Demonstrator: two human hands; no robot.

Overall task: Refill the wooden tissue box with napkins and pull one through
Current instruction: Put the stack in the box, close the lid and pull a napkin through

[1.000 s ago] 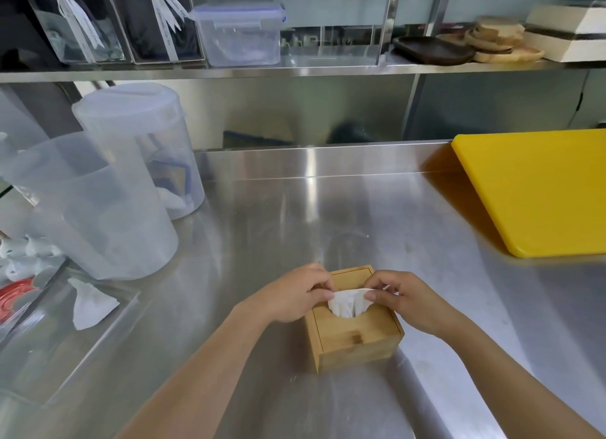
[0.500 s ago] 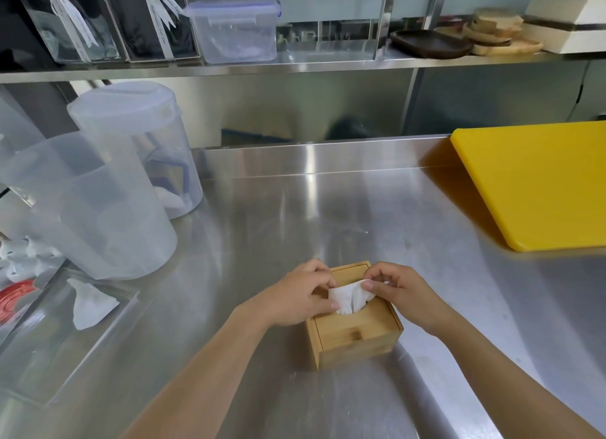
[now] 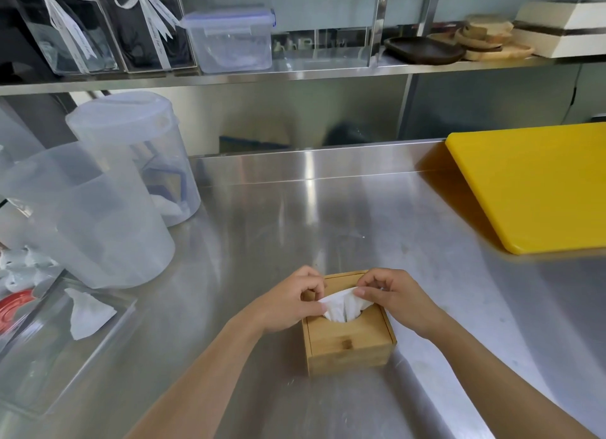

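A small wooden tissue box stands on the steel counter near the front middle. A white napkin sticks up through the round hole in its lid. My left hand pinches the napkin's left edge with thumb and fingertips. On the other side my right hand pinches its right edge. Both hands rest over the back half of the box and hide that part of the lid.
Two clear plastic pitchers stand at the left. A clear acrylic box with a loose napkin lies front left. A yellow cutting board lies at the right. A shelf with containers runs above the counter's back.
The napkin has come further out of the hole and is spread wider between my two hands. The box has not moved.
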